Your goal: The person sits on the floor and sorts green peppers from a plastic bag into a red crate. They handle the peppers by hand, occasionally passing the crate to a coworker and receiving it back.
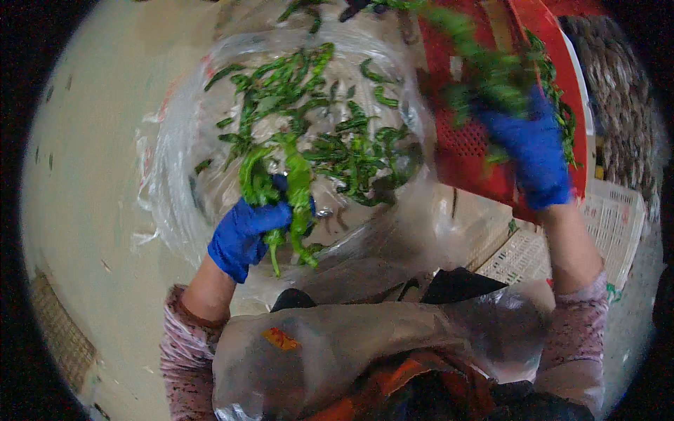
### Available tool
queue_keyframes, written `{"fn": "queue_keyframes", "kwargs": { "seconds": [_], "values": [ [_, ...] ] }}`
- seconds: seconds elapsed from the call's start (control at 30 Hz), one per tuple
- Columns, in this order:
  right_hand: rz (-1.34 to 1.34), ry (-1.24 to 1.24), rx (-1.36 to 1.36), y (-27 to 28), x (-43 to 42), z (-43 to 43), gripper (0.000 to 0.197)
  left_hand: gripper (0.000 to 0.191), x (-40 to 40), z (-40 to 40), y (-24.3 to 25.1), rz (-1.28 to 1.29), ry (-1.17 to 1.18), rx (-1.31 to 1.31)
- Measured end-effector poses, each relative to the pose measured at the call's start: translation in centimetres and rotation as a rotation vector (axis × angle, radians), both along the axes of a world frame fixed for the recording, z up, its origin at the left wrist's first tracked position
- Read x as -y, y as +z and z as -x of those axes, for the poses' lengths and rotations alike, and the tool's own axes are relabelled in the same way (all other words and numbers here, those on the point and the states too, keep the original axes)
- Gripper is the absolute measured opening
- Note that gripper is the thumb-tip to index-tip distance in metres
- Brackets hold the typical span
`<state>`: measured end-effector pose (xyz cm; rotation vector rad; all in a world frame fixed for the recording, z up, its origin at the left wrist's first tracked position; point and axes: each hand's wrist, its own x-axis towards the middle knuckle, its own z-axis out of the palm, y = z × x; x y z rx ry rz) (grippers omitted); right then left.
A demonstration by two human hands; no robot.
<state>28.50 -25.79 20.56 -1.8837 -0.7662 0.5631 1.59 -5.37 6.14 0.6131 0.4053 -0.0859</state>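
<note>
My left hand [250, 229], in a blue glove, grips a few long green peppers [297, 192]. It is above a clear plastic bag [176, 142] spread in front of me. Many more green peppers [274, 87] lie scattered on that plastic, some of them small and curled. Over a red perforated plastic basket [463, 139] is my right hand [532, 147], also gloved in blue and blurred by motion. A blurred bunch of green peppers [489, 63] is at its fingers, which are mostly hidden behind the bunch.
More green peppers [567, 126] show along the basket's right side. Printed paper or cardboard [611, 226] lies near its lower right corner. A clear plastic sheet [337, 337] covers my lap. To the left is pale floor [100, 173], with a woven mat-like thing [60, 331] at its edge.
</note>
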Motion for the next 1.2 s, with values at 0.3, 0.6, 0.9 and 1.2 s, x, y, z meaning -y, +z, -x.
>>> {"fn": "queue_keyframes", "kwargs": {
  "seconds": [0.3, 0.6, 0.9, 1.2],
  "values": [
    [0.477, -0.489, 0.23, 10.9, 18.2, -15.0, 0.038, 0.031, 11.8, -25.3, 16.6, 0.061, -0.312, 0.496],
    [0.197, -0.271, 0.578, 9.4, 17.1, -7.2, 0.038, 0.035, 12.3, -29.8, 11.3, -0.715, -0.195, 0.652],
    [0.419, 0.906, 0.611, -16.1, 5.6, 2.7, 0.013, 0.034, 6.4, -13.3, -8.0, -2.063, -0.513, 0.575],
    [1.056, 0.53, 0.836, -21.3, 11.0, -0.7, 0.023, 0.033, 7.7, -12.9, -10.8, -2.27, -0.912, 0.654]
  ]
}}
